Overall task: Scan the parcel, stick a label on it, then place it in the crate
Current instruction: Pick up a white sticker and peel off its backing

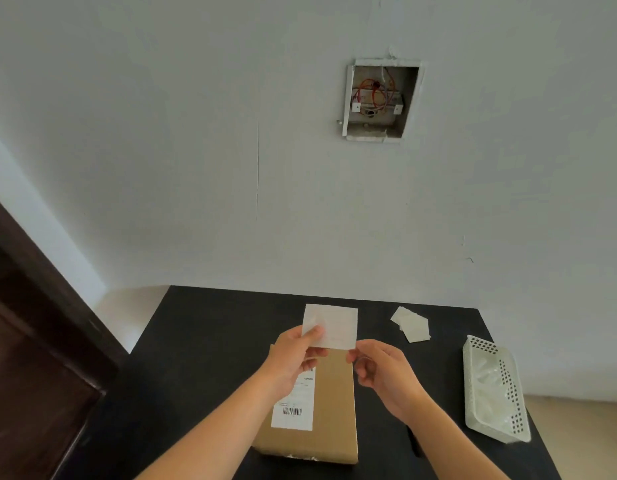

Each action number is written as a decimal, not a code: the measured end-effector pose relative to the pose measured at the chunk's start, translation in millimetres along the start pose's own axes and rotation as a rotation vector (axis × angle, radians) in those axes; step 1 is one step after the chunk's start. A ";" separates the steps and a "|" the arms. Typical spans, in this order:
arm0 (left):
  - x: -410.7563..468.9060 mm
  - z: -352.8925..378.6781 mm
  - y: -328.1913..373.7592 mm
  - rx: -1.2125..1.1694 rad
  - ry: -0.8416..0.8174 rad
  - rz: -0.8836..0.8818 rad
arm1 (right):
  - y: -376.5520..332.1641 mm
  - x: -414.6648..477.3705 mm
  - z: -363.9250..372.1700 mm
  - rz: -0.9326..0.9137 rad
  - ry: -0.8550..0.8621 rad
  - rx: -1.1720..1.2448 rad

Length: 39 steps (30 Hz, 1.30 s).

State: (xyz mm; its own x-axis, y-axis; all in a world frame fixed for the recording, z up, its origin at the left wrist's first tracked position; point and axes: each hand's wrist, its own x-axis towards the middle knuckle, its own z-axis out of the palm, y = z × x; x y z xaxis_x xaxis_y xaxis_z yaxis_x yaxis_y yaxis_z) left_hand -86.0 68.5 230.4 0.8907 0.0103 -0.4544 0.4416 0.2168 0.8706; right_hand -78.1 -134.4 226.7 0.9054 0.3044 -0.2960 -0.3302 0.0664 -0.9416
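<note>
A brown cardboard parcel [329, 410] lies on the black table [203, 358], a white shipping slip with a barcode [293, 408] stuck on its left side. Above the parcel I hold up a white square label [334, 325]. My left hand [295, 358] pinches the label's lower left corner. My right hand [383, 370] touches its lower right corner with thumb and fingertips curled. The white perforated plastic crate [495, 389] sits at the table's right edge, with clear plastic inside.
A small stack of spare white labels [411, 323] lies at the back of the table. A dark slim object [413, 441] lies by my right forearm. The wall stands close behind the table, with an open wiring box [379, 100]. A dark wooden door [40, 341] is on the left.
</note>
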 end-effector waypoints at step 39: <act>5.6 -1.8 -7.5 0.648 0.455 0.575 | -11.7 20.1 -5.2 0.133 -0.077 -0.078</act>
State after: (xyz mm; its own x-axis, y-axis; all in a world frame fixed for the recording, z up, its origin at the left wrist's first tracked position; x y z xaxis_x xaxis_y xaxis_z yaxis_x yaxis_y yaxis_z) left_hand -84.5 68.6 221.0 0.9222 0.3517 0.1608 0.0476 -0.5159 0.8553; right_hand -54.6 -134.1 231.0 0.8311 0.3773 -0.4084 -0.4212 -0.0524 -0.9055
